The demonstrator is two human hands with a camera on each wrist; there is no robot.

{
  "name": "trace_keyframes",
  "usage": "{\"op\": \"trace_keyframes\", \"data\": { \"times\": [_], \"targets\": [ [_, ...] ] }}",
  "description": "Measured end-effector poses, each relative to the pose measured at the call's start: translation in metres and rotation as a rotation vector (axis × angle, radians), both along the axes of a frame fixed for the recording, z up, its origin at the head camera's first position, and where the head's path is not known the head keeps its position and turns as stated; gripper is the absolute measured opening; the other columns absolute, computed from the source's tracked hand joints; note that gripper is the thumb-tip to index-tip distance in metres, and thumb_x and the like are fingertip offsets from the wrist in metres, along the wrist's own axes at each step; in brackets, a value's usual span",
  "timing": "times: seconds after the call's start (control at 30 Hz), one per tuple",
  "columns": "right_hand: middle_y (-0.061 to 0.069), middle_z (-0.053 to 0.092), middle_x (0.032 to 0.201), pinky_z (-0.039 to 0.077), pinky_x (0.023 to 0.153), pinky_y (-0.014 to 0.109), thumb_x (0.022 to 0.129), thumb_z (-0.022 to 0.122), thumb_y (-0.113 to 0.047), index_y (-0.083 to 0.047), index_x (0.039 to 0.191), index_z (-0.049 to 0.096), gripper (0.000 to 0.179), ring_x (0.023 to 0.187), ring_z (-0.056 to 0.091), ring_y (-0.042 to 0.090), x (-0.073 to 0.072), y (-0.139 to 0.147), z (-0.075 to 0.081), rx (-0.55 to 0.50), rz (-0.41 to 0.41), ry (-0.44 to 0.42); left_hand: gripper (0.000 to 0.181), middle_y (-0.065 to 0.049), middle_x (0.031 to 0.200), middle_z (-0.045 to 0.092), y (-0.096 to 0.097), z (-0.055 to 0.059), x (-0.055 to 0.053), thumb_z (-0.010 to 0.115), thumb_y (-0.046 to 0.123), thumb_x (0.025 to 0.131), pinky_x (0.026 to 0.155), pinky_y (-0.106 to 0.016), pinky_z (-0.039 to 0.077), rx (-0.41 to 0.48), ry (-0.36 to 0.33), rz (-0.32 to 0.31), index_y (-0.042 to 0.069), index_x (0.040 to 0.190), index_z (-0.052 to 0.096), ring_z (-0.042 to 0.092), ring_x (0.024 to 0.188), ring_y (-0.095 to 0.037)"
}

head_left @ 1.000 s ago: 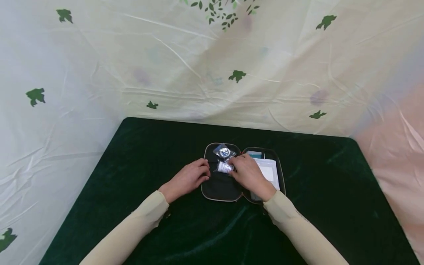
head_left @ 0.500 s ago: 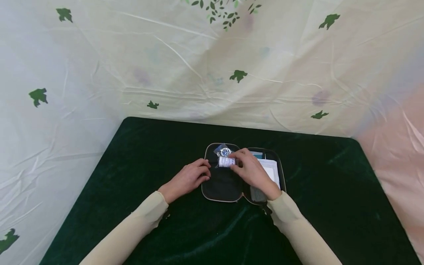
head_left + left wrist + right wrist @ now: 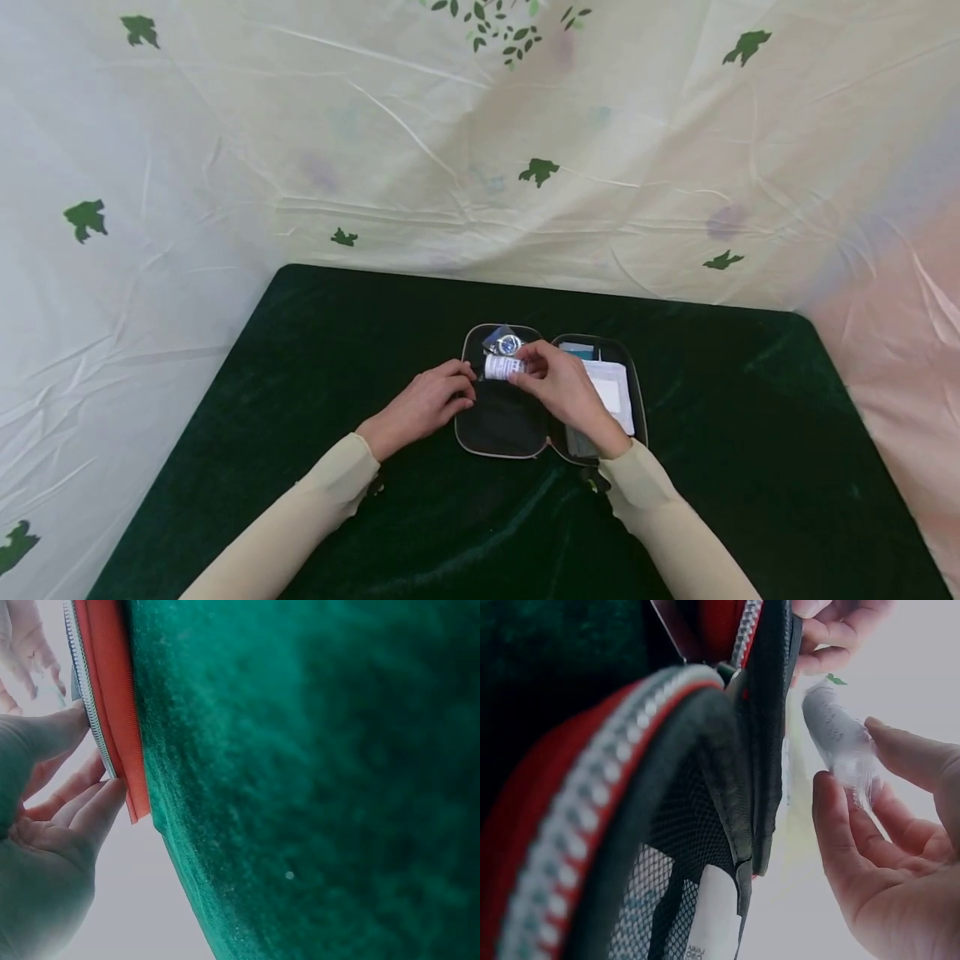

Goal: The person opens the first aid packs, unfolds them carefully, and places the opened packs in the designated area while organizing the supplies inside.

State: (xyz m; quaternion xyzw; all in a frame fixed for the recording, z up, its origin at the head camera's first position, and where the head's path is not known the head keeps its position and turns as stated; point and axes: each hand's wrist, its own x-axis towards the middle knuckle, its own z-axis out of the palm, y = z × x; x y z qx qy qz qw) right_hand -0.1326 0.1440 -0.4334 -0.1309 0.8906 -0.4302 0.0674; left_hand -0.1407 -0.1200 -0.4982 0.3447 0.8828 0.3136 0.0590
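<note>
An unzipped case [image 3: 501, 427] with a black lining and a red, zip-edged outside [image 3: 116, 712] lies spread on the table. My left hand [image 3: 426, 400] holds the left half by its rim; the left wrist view shows thumb and fingers on the zip edge [image 3: 84, 671]. Over that half, my right hand [image 3: 564, 385] pinches one end of a white printed bandage roll [image 3: 503, 367] in clear plastic. In the right wrist view the roll [image 3: 836, 727] is tilted between thumb and fingers, clear of the case. A blue-and-silver packet [image 3: 504, 341] lies just beyond it.
The case's right half holds a white packet [image 3: 617, 393] and a teal-and-white packet [image 3: 577, 351], partly behind the right hand. A mesh pocket [image 3: 641, 900] shows in the right wrist view. Dark green velvet cloth [image 3: 360, 325] covers the table, with pale printed curtains [image 3: 420, 167] around it.
My right hand has lifted the bandage roll off the left half and shifted it slightly left. More of the blue-and-silver packet was visible earlier. My left hand stays at the rim.
</note>
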Motion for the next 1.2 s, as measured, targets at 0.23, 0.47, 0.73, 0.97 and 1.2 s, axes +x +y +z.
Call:
{"op": "trace_keyframes", "data": {
  "times": [0.23, 0.47, 0.73, 0.97, 1.2],
  "targets": [
    [0.014, 0.063, 0.124, 0.058, 0.089, 0.044, 0.097, 0.073, -0.014, -0.007, 0.122, 0.068, 0.027, 0.102, 0.066, 0.025, 0.002, 0.0, -0.001, -0.016, 0.023, 0.01, 0.008, -0.01, 0.134, 0.059, 0.001, 0.02, 0.007, 0.07, 0.017, 0.097, 0.103, -0.05, 0.052, 0.021, -0.022, -0.01, 0.015, 0.104, 0.072, 0.056, 0.131, -0.032],
    [0.014, 0.062, 0.13, 0.054, 0.085, 0.041, 0.101, 0.065, -0.008, -0.008, 0.13, 0.07, 0.029, 0.098, 0.059, 0.024, 0.0, -0.003, -0.004, 0.018, 0.085, 0.033, 0.006, -0.004, 0.135, 0.059, -0.001, 0.002, 0.001, 0.07, 0.022, 0.099, 0.103, -0.051, 0.051, 0.019, -0.025, -0.007, 0.021, 0.105, 0.072, 0.055, 0.134, -0.029],
    [0.016, 0.066, 0.136, 0.052, 0.103, 0.05, 0.102, 0.064, -0.007, -0.005, 0.134, 0.058, 0.033, 0.123, 0.065, 0.03, -0.007, -0.012, -0.01, -0.034, 0.132, -0.089, 0.005, 0.001, 0.135, 0.058, -0.003, -0.021, -0.008, 0.07, 0.025, 0.099, 0.105, -0.05, 0.05, 0.009, 0.007, 0.006, 0.026, 0.104, 0.071, 0.054, 0.135, -0.024],
    [0.013, 0.064, 0.128, 0.055, 0.093, 0.045, 0.101, 0.066, -0.011, -0.007, 0.13, 0.066, 0.029, 0.107, 0.065, 0.025, -0.008, -0.019, -0.011, 0.005, 0.145, -0.112, 0.006, -0.001, 0.136, 0.058, -0.001, -0.011, -0.005, 0.069, 0.026, 0.1, 0.103, -0.052, 0.05, -0.017, 0.018, 0.004, 0.025, 0.105, 0.071, 0.057, 0.131, -0.025],
    [0.012, 0.068, 0.125, 0.055, 0.096, 0.045, 0.1, 0.067, -0.011, -0.007, 0.126, 0.068, 0.026, 0.109, 0.067, 0.024, -0.005, -0.022, -0.013, -0.029, 0.127, -0.137, 0.005, -0.002, 0.133, 0.06, 0.001, -0.003, -0.002, 0.071, 0.024, 0.098, 0.101, -0.055, 0.05, 0.015, -0.011, 0.018, 0.024, 0.103, 0.072, 0.06, 0.125, -0.024]
  ]
}}
